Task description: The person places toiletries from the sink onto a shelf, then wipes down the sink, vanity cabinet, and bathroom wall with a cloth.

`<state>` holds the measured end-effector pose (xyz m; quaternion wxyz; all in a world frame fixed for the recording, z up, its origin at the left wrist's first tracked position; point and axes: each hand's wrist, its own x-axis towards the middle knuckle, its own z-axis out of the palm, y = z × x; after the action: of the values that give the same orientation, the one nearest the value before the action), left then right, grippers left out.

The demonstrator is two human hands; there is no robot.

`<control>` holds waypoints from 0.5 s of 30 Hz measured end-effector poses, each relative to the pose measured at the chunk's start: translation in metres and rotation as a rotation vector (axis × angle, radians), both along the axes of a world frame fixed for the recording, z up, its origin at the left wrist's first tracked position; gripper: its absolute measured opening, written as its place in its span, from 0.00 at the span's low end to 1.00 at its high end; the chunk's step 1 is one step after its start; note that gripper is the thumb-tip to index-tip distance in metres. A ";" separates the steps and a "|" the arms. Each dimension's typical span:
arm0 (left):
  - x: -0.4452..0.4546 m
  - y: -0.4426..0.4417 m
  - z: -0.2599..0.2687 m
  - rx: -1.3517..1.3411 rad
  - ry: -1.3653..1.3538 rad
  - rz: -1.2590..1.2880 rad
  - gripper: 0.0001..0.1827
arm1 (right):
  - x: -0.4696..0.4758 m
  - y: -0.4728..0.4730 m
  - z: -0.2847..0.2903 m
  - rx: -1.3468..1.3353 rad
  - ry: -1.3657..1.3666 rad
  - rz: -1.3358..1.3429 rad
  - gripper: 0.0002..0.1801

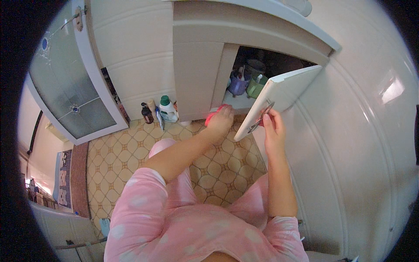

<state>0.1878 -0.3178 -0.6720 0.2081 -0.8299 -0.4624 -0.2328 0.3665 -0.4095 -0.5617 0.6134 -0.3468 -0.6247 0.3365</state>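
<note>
A bright pink cloth (212,117) is bunched under my left hand (221,122), which presses it at the bottom edge of the cabinet's opening. My right hand (273,127) grips the metal handle (262,117) of the white cabinet door (281,93), which stands swung out to the right. Inside the cabinet, behind my left hand, a purple container (238,85) and a green container (255,87) stand side by side with items in them. A darker container (256,67) is behind them. The back of the cabinet is in shadow.
Left of the cabinet, a dark pump bottle (147,113), a beige bottle (152,106) and a white bottle with a green cap (168,110) stand on the tiled floor (113,154) by the wall. A glass-paneled door (78,82) is farther left. A glossy wall (353,131) rises at the right.
</note>
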 end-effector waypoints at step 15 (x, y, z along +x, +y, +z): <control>0.018 0.017 0.029 -0.341 -0.176 -0.100 0.12 | 0.001 -0.009 0.004 -0.060 -0.010 -0.058 0.12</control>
<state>0.2063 -0.3012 -0.6428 0.0115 -0.8514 -0.4698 -0.2330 0.3679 -0.4187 -0.5580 0.6090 -0.3845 -0.6072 0.3355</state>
